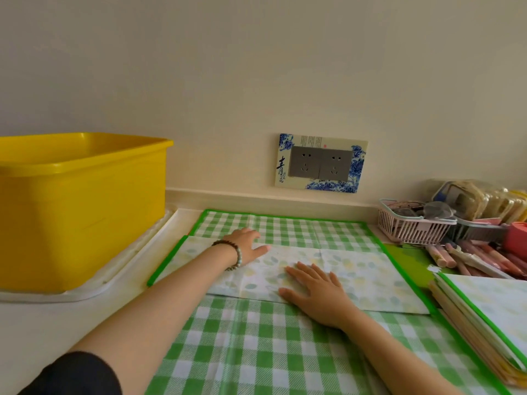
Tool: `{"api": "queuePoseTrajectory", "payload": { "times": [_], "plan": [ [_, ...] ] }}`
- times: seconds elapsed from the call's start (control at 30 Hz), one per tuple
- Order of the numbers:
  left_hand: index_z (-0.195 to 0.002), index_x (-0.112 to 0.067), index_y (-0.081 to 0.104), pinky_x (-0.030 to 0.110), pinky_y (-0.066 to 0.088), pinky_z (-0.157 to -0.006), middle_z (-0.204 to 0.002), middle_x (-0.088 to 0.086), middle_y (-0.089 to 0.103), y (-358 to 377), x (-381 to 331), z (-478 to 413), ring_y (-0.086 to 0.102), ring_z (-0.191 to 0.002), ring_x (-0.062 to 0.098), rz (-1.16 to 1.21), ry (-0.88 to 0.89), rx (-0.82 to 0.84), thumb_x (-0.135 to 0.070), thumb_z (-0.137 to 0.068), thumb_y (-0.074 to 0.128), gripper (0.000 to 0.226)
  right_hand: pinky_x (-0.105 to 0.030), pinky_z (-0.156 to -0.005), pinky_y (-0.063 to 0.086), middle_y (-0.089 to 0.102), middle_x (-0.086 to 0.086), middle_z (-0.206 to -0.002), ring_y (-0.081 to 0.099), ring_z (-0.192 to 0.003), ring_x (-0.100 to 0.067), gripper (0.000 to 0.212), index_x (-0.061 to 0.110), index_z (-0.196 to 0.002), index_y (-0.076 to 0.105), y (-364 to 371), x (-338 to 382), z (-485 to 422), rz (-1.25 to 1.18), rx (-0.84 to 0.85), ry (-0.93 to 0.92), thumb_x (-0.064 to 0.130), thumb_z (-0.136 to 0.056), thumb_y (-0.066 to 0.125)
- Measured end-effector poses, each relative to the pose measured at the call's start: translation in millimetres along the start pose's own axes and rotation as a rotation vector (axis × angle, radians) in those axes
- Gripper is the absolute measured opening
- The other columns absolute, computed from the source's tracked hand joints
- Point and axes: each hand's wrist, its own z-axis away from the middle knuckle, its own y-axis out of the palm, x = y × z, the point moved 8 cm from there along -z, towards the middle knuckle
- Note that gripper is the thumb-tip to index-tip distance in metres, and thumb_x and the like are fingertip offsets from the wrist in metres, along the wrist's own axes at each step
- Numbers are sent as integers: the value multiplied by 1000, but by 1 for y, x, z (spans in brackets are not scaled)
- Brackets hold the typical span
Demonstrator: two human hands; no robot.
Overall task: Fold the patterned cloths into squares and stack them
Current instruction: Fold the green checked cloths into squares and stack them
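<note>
A green-and-white checked cloth [256,346] with a bright green border lies spread on the counter. A band of it is folded over across the middle, showing its pale leaf-print underside [368,277]. My left hand [248,243], with a bead bracelet on the wrist, rests flat on the far left part of that folded band, fingers straight. My right hand [316,295] presses flat on the band's near edge, fingers spread. A stack of folded cloths [484,317] lies at the right edge of the counter.
A large yellow plastic tub [79,206] stands on a white tray [94,292] at the left. A wall socket plate [320,163] sits behind the cloth. At the right are a pink basket [413,226] with small items, packets and wrapped sticks [473,260].
</note>
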Motion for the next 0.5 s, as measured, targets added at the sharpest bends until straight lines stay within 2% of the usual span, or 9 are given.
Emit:
{"api": "queuePoseTrajectory", "payload": {
  "times": [0.07,0.13,0.23,0.33,0.4,0.5],
  "plan": [
    [-144,-20,30,40,30,-110,-152,2,27,8,-21,-15,28,-137,22,-16,98,10,-60,-92,33,66,-42,-119,-4,10,13,-157,1,-146,-11,68,40,-147,19,-2,-2,-2,-32,-5,-7,69,-87,32],
    [-142,-20,34,40,32,-108,-148,3,31,16,-30,-28,31,-135,22,-13,117,37,-60,-91,36,64,-40,-119,0,15,12,-157,6,-145,-11,69,35,-147,24,-4,-6,-4,-71,-20,-8,66,-87,38],
    [-127,-19,46,37,41,-99,-134,4,44,16,-34,-43,44,-119,21,-1,105,15,-61,-88,43,58,-32,-118,13,30,10,-151,24,-140,-10,65,29,-142,35,-13,-13,-6,-142,-97,3,60,-87,47],
    [-121,-17,46,34,44,-88,-123,3,51,15,-36,-53,51,-105,21,6,61,57,-67,-84,44,63,-27,-110,28,46,11,-140,42,-128,-9,52,29,-133,47,-19,-16,-7,-199,-181,16,54,-87,52],
    [-130,-16,41,35,42,-91,-133,4,48,19,-38,-57,50,-112,22,13,44,126,-70,-83,42,72,-25,-106,33,51,11,-134,47,-122,-9,46,29,-129,50,-21,-19,-7,-249,-203,44,50,-88,53],
    [-144,-13,32,39,33,-109,-152,4,30,19,-42,-57,35,-136,23,25,79,160,-68,-85,41,81,-24,-99,39,55,11,-128,50,-118,-9,41,28,-126,53,-23,-25,-6,-373,-212,89,45,-89,54]
  ]
}}
